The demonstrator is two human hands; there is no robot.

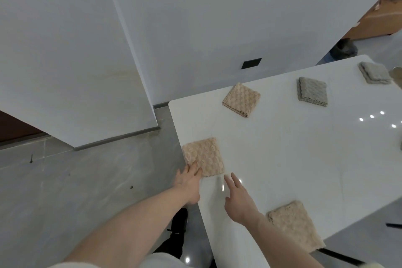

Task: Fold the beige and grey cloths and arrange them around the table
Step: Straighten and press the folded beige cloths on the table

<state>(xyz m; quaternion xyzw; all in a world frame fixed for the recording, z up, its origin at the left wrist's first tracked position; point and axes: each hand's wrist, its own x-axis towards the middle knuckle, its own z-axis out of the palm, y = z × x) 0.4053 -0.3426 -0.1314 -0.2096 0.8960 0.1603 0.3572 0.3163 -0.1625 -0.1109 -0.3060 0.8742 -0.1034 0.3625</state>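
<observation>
Five folded cloths lie spread along the edges of the white table (282,148). A beige folded cloth (204,155) sits at the table's left edge; my left hand (189,183) touches its near-left corner with straight fingers. My right hand (238,199) hovers open just below that cloth, fingers spread, holding nothing. A second beige cloth (241,99) lies near the far-left corner. Two grey folded cloths (312,94) (374,72) follow along the far edge. A third beige cloth (293,224) lies at the near edge, partly under my right forearm.
The table stands against white walls, with a grey tiled floor (87,191) to its left. A black wall socket (251,63) is behind the table. A dark shoe (177,230) shows below the table's edge. An orange-brown piece of furniture (378,22) is at the upper right.
</observation>
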